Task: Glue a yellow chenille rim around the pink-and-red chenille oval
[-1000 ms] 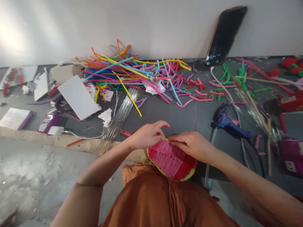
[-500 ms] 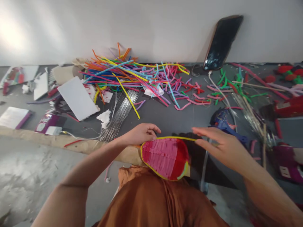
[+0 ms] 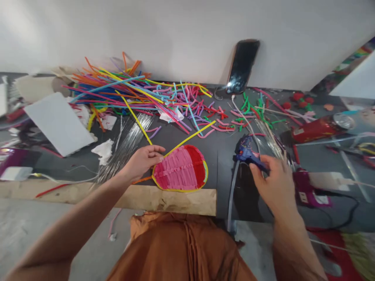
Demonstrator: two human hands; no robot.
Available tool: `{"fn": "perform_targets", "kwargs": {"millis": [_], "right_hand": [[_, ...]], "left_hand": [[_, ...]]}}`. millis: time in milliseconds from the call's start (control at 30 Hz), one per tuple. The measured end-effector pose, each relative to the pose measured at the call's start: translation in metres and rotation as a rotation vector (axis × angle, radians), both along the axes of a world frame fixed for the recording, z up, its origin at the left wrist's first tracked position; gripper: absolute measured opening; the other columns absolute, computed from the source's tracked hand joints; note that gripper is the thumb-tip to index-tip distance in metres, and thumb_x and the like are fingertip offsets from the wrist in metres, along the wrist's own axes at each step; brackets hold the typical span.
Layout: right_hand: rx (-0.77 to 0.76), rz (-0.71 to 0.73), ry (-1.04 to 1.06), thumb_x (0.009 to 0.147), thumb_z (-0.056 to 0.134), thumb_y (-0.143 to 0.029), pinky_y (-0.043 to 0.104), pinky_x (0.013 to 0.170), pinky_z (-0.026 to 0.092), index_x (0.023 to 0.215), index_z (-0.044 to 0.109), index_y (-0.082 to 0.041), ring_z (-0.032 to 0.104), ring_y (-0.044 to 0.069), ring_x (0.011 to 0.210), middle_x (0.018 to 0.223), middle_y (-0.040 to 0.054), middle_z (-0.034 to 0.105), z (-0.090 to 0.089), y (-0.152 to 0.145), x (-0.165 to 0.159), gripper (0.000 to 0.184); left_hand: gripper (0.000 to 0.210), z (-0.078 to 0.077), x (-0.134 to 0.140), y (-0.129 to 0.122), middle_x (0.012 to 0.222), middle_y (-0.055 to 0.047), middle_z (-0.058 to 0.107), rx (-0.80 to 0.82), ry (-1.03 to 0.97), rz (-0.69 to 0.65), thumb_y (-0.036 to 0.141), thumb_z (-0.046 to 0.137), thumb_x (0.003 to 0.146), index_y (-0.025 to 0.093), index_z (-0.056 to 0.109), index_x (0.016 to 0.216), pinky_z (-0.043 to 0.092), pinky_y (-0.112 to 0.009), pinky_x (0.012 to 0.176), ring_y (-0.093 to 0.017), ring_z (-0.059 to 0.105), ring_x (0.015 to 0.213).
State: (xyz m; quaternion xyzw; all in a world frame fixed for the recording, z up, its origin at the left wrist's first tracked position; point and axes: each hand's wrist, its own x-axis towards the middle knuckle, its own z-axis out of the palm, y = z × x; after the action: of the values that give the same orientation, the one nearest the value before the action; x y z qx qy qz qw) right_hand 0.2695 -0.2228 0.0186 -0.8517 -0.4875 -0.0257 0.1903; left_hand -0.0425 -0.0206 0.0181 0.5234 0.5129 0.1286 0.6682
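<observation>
A teardrop-shaped pink and red piece (image 3: pixel 178 169), edged with yellow pipe cleaner, lies near the table's front edge. My left hand (image 3: pixel 145 160) pinches a yellow pipe cleaner (image 3: pixel 190 138) at the piece's narrow left end. The strip's free end rises away to the right, off the piece's upper edge. To the right, my right hand (image 3: pixel 274 179) has its thumb and fingers around the handle of a blue glue gun (image 3: pixel 249 154). A clear glue stick (image 3: pixel 233 195) extends from the gun toward the table's front edge.
A pile of coloured pipe cleaners (image 3: pixel 117 91) lies at the back, with silvery wires (image 3: pixel 125 146) before it. A phone (image 3: pixel 243 66) leans on the wall, its white cable running to the table. A red can (image 3: pixel 316 128) lies right; a white card (image 3: pixel 60 125) sits left.
My right hand has left the yellow pipe cleaner and taken hold of the glue gun. The strip's free end now points up. The view has shifted right.
</observation>
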Motion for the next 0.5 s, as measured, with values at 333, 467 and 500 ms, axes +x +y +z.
{"fn": "perform_targets", "kwargs": {"millis": [333,467,500], "right_hand": [[-0.319,0.113,-0.113,0.077,0.047,-0.014,0.048,0.086,0.050,0.137,0.042,-0.008,0.060,0.035,0.102,0.114,0.0212,0.057,-0.014,0.016,0.016,0.060],[-0.275,0.149,-0.112,0.073,0.049,-0.014,0.049,0.089,0.049,0.137,0.041,-0.008,0.055,0.037,0.111,0.120,0.0228,0.052,-0.015,0.019,0.020,0.065],[-0.269,0.136,-0.120,0.073,0.049,-0.015,0.049,0.089,0.048,0.137,0.041,-0.008,0.056,0.037,0.110,0.119,0.0222,0.054,-0.013,0.018,0.022,0.065]], "left_hand": [[0.039,-0.001,0.010,-0.009,0.070,0.003,0.064,-0.007,-0.026,0.039,0.025,0.072,0.062,0.015,0.059,0.098,0.042,-0.019,0.053,-0.009,0.057,0.057],[0.036,-0.006,0.015,-0.010,0.070,0.003,0.065,0.006,-0.057,0.024,0.021,0.071,0.063,0.015,0.059,0.097,0.043,-0.019,0.056,-0.008,0.057,0.059],[0.035,-0.007,0.016,-0.010,0.069,0.003,0.065,0.006,-0.064,0.023,0.021,0.070,0.064,0.015,0.059,0.097,0.043,-0.019,0.057,-0.008,0.058,0.060]]}}
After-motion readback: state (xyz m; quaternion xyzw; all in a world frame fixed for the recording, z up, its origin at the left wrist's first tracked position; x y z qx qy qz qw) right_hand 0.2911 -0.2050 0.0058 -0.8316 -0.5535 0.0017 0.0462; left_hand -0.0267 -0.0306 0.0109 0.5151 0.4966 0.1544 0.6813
